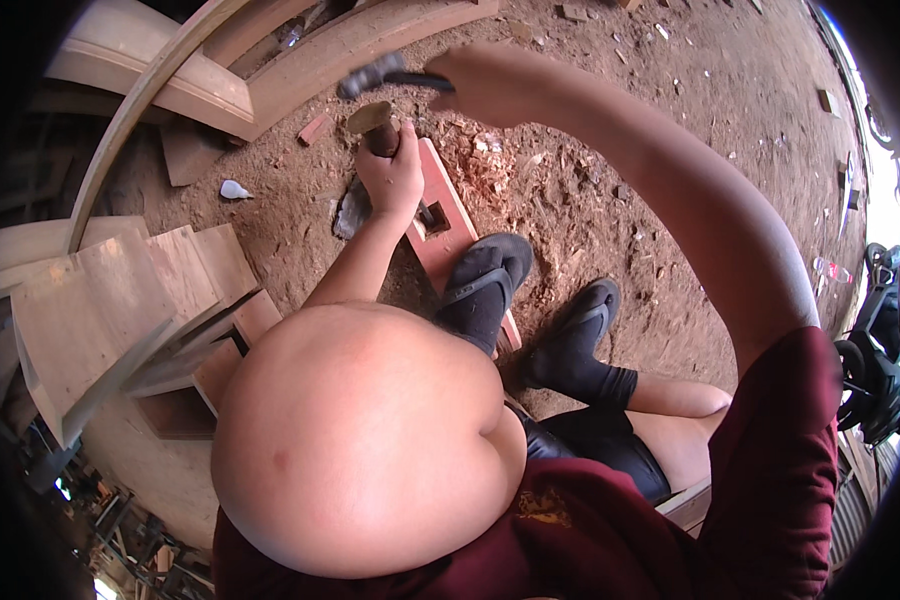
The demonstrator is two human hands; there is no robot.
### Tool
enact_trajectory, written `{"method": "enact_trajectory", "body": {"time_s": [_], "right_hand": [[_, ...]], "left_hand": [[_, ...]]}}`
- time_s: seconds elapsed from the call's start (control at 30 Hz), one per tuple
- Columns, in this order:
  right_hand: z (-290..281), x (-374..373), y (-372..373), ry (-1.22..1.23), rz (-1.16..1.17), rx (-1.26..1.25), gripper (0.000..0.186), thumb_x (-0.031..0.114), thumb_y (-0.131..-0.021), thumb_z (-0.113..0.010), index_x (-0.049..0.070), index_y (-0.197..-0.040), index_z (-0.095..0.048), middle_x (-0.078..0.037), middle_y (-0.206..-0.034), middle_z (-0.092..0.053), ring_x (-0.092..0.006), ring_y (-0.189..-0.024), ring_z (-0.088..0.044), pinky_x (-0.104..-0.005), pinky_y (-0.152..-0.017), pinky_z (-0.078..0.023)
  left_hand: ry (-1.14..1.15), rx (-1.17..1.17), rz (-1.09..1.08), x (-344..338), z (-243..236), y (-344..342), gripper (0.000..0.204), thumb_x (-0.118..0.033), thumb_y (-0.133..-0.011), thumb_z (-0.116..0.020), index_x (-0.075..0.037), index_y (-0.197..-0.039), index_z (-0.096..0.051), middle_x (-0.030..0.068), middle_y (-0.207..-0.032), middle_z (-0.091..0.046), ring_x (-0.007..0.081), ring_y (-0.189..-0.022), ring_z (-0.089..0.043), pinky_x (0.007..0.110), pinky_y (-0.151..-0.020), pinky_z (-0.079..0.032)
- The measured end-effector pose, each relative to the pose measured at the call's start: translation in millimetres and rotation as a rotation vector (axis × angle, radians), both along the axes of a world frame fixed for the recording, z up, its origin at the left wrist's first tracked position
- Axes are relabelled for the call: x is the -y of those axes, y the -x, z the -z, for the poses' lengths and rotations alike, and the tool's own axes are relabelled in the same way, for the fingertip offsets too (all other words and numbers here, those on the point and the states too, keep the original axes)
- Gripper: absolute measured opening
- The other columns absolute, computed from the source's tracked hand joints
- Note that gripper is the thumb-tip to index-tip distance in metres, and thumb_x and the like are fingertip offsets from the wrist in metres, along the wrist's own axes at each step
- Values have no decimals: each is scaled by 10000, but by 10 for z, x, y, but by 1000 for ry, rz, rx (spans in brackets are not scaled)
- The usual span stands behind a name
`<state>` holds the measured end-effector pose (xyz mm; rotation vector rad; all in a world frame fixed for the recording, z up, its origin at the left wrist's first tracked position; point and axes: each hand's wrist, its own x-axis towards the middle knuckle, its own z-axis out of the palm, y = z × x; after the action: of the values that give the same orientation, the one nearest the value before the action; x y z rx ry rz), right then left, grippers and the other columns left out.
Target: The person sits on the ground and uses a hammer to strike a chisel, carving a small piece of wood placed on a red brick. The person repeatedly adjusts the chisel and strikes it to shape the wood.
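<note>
While left hand (pixel 392 175) grips chisel (pixel 375 125), right hand (pixel 470 80) raises hammer (pixel 375 75).

I see a bare dirt floor (pixel 620 130), reddish-brown and littered with wood chips (pixel 490 160) and small offcuts. Curved timber frames (pixel 150 90) and long planks (pixel 370 40) lie along the upper left. Stacked boards (pixel 100 300) sit at the left, pale and rough-sawn. A white scrap (pixel 233 189) rests on the dirt near them. Bright daylight comes in at the right edge, where dark machinery (pixel 875 370) stands.
</note>
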<state>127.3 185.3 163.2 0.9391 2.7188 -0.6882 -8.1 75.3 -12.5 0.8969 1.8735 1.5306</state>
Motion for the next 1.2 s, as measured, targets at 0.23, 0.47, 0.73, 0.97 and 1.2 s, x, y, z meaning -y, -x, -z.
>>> {"method": "enact_trajectory", "body": {"time_s": [0.23,0.47,0.73,0.97,1.2], "right_hand": [[33,44,50,-91,42,-122,237,234,-902,-611,23,-1007,-599,-145,-765,-645,-281,-690,-647,-392,-601,-505],[-306,199,-368,77,283,-276,223,256,-912,-615,43,-976,-602,-64,-656,-580,-182,-539,-538,-366,-549,-458],[-306,1480,-1744,337,788,-275,171,187,-890,-650,37,-905,-570,16,-641,-497,-76,-583,-452,-281,-528,-363],[-992,2599,-2555,966,1475,-913,129,251,-968,-537,125,-967,-505,68,-575,-346,-32,-388,-311,-223,-341,-259],[-1062,2794,-2592,1397,1429,-1754,161,204,-950,-555,138,-857,-442,66,-640,-398,-25,-456,-374,-194,-434,-372]], "left_hand": [[34,37,-14,-54,-75,-59,255,-187,-827,-679,16,-737,-554,83,-630,-593,182,-585,-574,355,-590,-449],[41,-9,-16,-140,-63,-105,247,-189,-818,-692,19,-767,-568,95,-652,-612,202,-596,-587,358,-607,-456],[115,207,96,-95,-102,94,252,-203,-827,-702,-36,-727,-543,57,-601,-586,151,-482,-552,315,-461,-439],[-191,726,72,200,-1161,250,288,-241,-878,-655,-126,-743,-428,-1,-578,-447,122,-437,-419,292,-441,-386],[-216,268,337,450,-2524,638,155,-119,-886,-639,-87,-889,-487,21,-658,-494,120,-510,-487,274,-494,-434]]}}
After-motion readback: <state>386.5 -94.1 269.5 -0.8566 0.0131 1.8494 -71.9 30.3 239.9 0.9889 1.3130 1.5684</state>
